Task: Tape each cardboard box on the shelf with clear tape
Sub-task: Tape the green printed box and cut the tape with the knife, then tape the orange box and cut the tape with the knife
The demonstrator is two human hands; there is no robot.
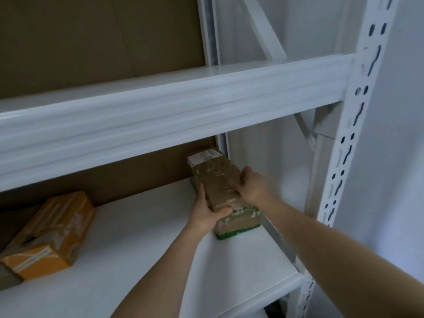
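Note:
A long brown cardboard box (214, 174) with a white label at its far end lies on the white shelf (142, 244), at the right side. It seems to rest on top of a second brown box with a green bottom edge (241, 223). My left hand (206, 213) grips the top box's near left corner, thumb across its top. My right hand (252, 184) holds its right edge, fingers curled over the top. An orange cardboard box (49, 232) with shiny tape sits at the shelf's left. No tape roll is in view.
A white shelf beam (172, 115) runs across above the hands, leaving a low gap. Large brown cardboard sheets (98, 35) stand at the back of both shelves. A perforated white upright (348, 145) and a white wall close the right side.

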